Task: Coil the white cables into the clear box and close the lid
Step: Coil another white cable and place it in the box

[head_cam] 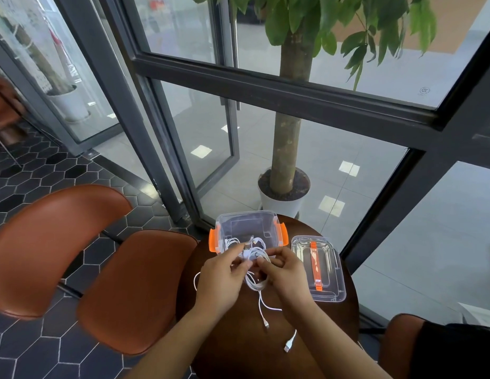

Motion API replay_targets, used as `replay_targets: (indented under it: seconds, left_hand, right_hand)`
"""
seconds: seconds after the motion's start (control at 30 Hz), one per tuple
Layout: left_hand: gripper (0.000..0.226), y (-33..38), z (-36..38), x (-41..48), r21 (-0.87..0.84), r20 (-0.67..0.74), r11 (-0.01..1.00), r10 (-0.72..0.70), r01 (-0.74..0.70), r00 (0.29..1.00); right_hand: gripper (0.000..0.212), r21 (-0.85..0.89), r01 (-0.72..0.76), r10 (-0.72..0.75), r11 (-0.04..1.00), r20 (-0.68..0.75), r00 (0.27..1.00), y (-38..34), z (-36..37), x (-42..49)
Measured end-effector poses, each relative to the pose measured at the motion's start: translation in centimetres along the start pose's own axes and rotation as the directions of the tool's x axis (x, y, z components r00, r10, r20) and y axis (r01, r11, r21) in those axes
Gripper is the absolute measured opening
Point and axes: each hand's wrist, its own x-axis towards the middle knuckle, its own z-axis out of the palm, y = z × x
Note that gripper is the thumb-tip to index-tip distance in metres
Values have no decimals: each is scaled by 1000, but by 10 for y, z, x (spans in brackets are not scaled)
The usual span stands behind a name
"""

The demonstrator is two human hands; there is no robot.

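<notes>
box (248,227): clear glossy plastic | table (224,321): dark polished wood | chairs (134,291): smooth brown leather

Your white cables (255,254) are a loose, half-wound bunch. You pinch it between your left hand (222,280) and right hand (286,274), right at the near rim of the clear box (248,224). Some strands show through the box's near wall. Loops hang below your fingers. Two tails trail toward you on the table (224,337), one ending in a small plug (266,324), the other in a USB plug (287,347). The box is upright and open, with orange latches (213,240) flipped out at both sides. The lid (331,272) lies flat just right of the box, not touching it, with an orange strip (315,265) down its middle.
</notes>
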Motion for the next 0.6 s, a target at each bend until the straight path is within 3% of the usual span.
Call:
replay_targets:
  seconds: [0.07,0.17,0.23,0.37,0.43,0.6]
  left_hand:
    - [42,-3,2,-1,158,-11,979,134,-130,991]
    - [55,-4,7,-4,451,92,839,296,-304,951]
    - [58,2,10,-4,483,90,830,269,-278,959]
    - [49,2,13,2,108,93,992,62,-72,994]
    - [44,2,14,1,-73,92,997,2,5,996]
    - [36,9,9,4,-306,122,929,-180,209,976]
  right_hand:
    - [19,34,3,-3,999,8,1000,0,3,0]
    - [18,130,-8,8,992,0,1000,-2,6,-2]
    - [17,148,-16,18,989,-10,1000,-2,8,-2]
    - [18,163,-41,45,986,-20,999,0,6,1]
    - [18,137,-36,39,990,-19,999,-2,4,2]
    - [17,117,-24,26,993,-21,999,-3,2,2]
